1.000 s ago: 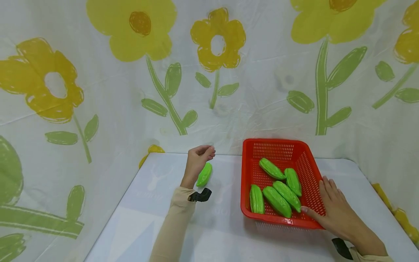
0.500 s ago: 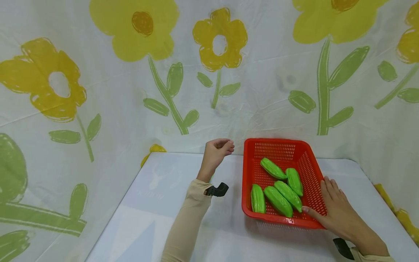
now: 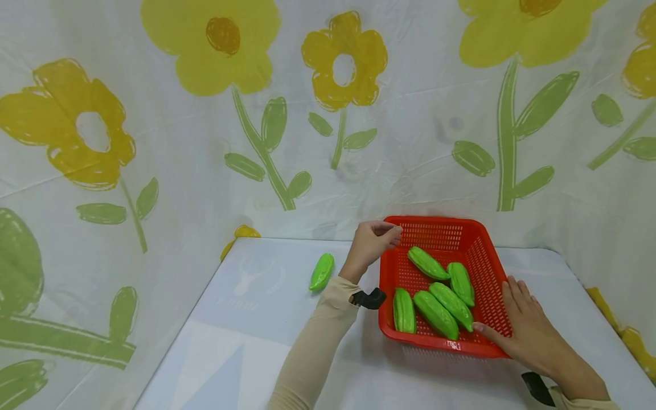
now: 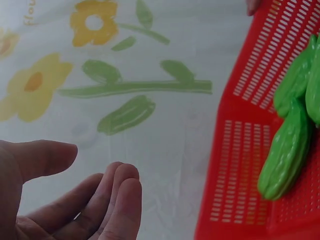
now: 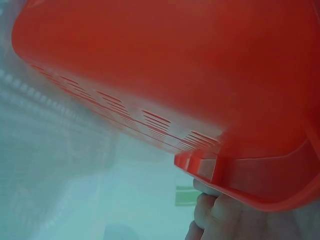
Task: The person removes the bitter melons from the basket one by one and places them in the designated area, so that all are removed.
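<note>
**Left hand over the basket rim, right hand on its corner**

While the red basket [image 3: 479, 245] sits at about 3 o'clock on the white table [image 3: 266, 341], the left hand [image 3: 370, 244] hangs above its 10 o'clock corner. Its fingers [image 4: 117, 192] are loosely curled with the thumb apart, and they hold nothing. One green gourd [image 3: 321, 271] lies alone on the table at 9 o'clock from that hand, clear of the sleeve [image 3: 320, 347]. Five more gourds [image 3: 435, 314] lie inside the basket, two toward 12 o'clock and three toward 6 o'clock. At the basket's 4 o'clock corner rests the right hand [image 3: 530, 333]: its fingers lie straight against the outer wall, and the thumb touches the near rim. From the right wrist view the fingertips [image 5: 212, 220] press up under the rim. Behind the table hangs a cloth [image 3: 205, 142] printed with yellow flowers.
</note>
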Demonstrator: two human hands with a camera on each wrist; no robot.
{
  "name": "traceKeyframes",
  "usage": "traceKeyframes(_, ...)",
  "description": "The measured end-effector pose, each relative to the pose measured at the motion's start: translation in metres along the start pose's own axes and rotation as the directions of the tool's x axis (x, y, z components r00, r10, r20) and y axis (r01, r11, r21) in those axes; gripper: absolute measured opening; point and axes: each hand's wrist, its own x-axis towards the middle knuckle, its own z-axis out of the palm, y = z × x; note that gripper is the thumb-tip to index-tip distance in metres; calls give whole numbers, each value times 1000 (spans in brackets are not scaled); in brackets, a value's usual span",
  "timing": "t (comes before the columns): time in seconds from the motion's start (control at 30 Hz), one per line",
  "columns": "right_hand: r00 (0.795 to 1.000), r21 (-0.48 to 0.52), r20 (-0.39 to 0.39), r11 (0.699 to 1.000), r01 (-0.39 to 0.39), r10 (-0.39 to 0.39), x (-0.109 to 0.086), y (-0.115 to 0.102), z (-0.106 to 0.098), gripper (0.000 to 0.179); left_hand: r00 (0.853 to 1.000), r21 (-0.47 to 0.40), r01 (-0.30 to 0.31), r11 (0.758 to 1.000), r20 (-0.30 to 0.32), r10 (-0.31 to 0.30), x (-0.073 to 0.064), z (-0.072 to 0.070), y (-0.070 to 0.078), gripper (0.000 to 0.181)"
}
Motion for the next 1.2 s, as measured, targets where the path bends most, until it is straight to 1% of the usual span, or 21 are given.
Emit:
traceKeyframes(0.17, 1000, 5, 1, 1000, 0, 0, 0, -1, 0, 126, 999, 12, 27, 1000, 40, -28, 6, 15, -4, 29)
traceKeyframes(0.27, 1000, 5, -3, 1000, 5, -5, 1, -1, 0, 126, 998, 6, 44, 999, 51, -45, 8, 23, -4, 28)
traceKeyframes(0.37, 1000, 8, -3, 1000, 8, -8, 1, -1, -1, 125, 996, -4, 75, 997, 54, -74, 9, 31, -6, 26)
traceKeyframes(0.47, 1000, 13, -2, 1000, 10, -10, 0, -1, 0, 125, 993, 21, 106, 994, 57, -107, 10, 40, -8, 24)
traceKeyframes(0.6, 1000, 10, -2, 1000, 8, -7, -1, 0, 1, 125, 988, 74, 142, 987, 49, -146, 12, 51, -14, 23)
traceKeyframes(0.7, 1000, 7, -4, 1000, 7, -7, -1, 0, 0, 126, 984, 76, 168, 983, 44, -171, 13, 58, -19, 21)
traceKeyframes(0.83, 1000, 5, -5, 1000, 7, -7, -1, -1, 0, 126, 980, 91, 191, 977, 38, -195, 14, 64, -24, 21)
traceKeyframes(0.9, 1000, 4, -4, 1000, 7, -7, -1, -1, -1, 126, 980, 129, 194, 972, 24, -199, 15, 67, -27, 22)
traceKeyframes(1.07, 1000, 9, -1, 1000, 8, -8, 0, -3, -2, 125, 977, 241, 209, 948, -26, -210, 18, 71, -36, 22)
traceKeyframes(1.13, 1000, 13, 2, 1000, 7, -7, 0, -3, -3, 125, 975, 258, 221, 940, -38, -219, 19, 74, -39, 22)
traceKeyframes(1.2, 1000, 15, 5, 1000, 6, -6, 1, -3, -3, 125, 972, 254, 236, 938, -53, -231, 20, 76, -41, 22)
